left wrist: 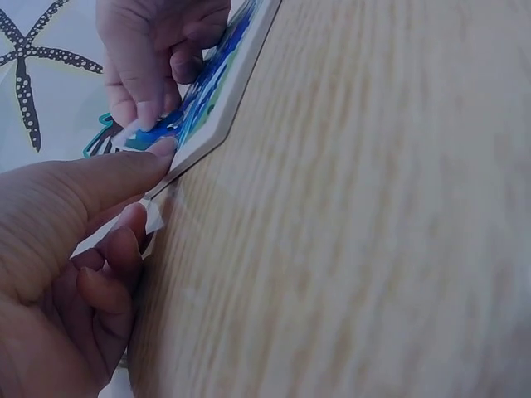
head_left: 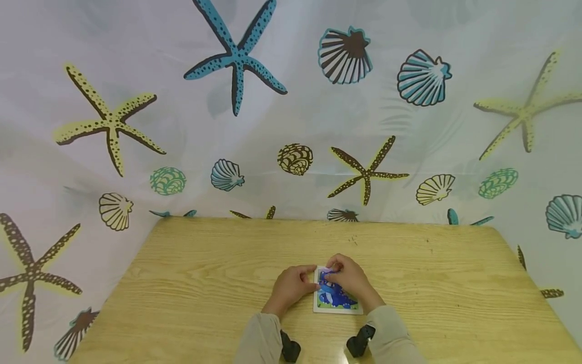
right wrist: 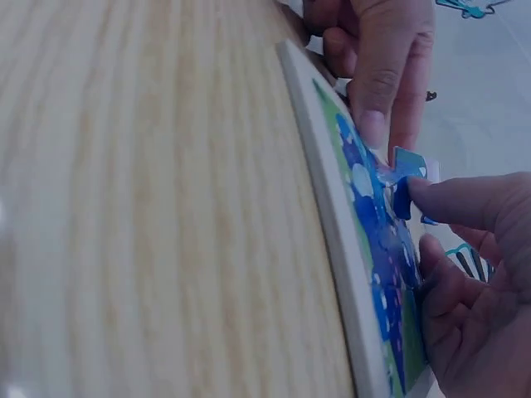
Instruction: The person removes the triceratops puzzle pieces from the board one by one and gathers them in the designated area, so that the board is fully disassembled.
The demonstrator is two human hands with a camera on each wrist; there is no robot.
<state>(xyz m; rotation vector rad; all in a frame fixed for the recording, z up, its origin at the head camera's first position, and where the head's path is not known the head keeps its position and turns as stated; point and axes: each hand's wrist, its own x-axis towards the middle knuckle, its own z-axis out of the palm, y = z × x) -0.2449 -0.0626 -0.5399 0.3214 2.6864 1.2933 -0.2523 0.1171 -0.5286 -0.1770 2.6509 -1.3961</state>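
A small jigsaw puzzle (head_left: 335, 299) with a blue dinosaur picture and a pale frame lies on the table in the head view. My left hand (head_left: 291, 287) grips its left side, with the thumb (left wrist: 153, 166) over the picture's edge and the fingers curled beside the frame. Between thumb and fingers, my right hand (head_left: 353, 279) pinches a blue puzzle piece (right wrist: 409, 163). The piece is tilted up above the upper part of the picture in the right wrist view. My other right fingers (right wrist: 448, 290) lie curled along the frame's side.
The puzzle is on a light wood-grain table (head_left: 204, 283). A white cloth (head_left: 273, 126) printed with starfish and shells hangs behind the table and along both sides. Black wrist mounts (head_left: 361, 341) sit under the beige sleeves (head_left: 393, 333).
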